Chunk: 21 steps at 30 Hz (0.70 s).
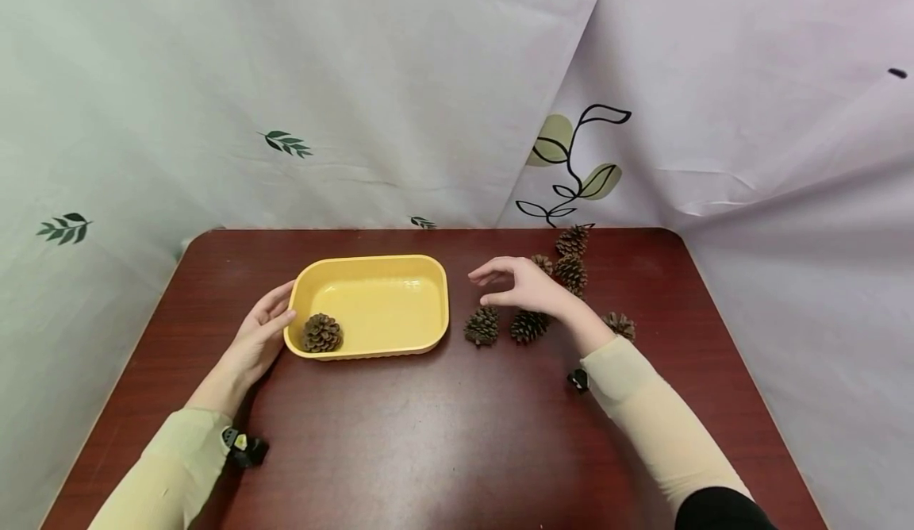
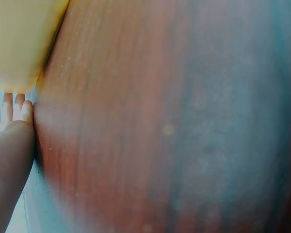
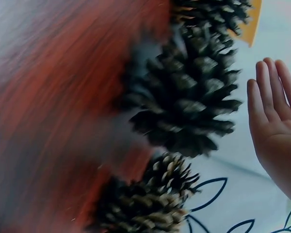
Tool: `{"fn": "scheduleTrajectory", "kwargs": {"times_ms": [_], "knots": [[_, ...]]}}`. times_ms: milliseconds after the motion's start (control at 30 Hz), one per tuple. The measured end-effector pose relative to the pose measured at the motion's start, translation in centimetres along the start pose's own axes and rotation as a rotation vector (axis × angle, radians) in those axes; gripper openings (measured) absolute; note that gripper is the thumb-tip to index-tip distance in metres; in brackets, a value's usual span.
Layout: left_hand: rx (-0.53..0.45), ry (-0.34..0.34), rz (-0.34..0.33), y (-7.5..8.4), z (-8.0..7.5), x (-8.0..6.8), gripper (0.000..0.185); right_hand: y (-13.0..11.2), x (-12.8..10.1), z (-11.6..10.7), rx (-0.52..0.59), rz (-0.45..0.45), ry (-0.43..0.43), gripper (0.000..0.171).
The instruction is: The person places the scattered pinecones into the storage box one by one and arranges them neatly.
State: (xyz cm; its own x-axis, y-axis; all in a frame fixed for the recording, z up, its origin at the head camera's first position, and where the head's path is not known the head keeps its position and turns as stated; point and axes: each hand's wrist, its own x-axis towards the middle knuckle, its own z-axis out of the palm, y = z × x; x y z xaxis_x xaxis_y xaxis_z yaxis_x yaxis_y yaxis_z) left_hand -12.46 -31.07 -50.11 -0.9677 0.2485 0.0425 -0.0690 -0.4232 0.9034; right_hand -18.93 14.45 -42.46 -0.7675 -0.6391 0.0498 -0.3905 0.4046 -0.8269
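Yellow tray (image 1: 428, 276) holding one pine cone (image 1: 322, 332), left hand (image 1: 260, 336) flat against it, right hand (image 1: 524, 284) relaxed above loose cones (image 1: 482, 326)

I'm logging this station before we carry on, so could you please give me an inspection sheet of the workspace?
Surface: dark red wooden table, bare at the front.
Job's things: yellow tray holding one pine cone; loose pine cones lie to its right.
Clutter: nothing seen.
Grippers: left hand rests against the tray's left end; right hand hovers open above the loose cones, holding nothing.
Cables: nothing seen.
Surroundings: pale leaf-print cloth hangs behind the table.
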Motion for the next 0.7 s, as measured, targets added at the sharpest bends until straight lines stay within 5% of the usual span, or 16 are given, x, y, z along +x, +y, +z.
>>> {"fn": "scheduleTrajectory", "kwargs": {"times_ms": [700], "knots": [[0.001,0.003,-0.003,0.0,0.0,0.0,0.051,3.3,-1.5,-0.1,0.085,0.099,-0.204,0.049]]}}
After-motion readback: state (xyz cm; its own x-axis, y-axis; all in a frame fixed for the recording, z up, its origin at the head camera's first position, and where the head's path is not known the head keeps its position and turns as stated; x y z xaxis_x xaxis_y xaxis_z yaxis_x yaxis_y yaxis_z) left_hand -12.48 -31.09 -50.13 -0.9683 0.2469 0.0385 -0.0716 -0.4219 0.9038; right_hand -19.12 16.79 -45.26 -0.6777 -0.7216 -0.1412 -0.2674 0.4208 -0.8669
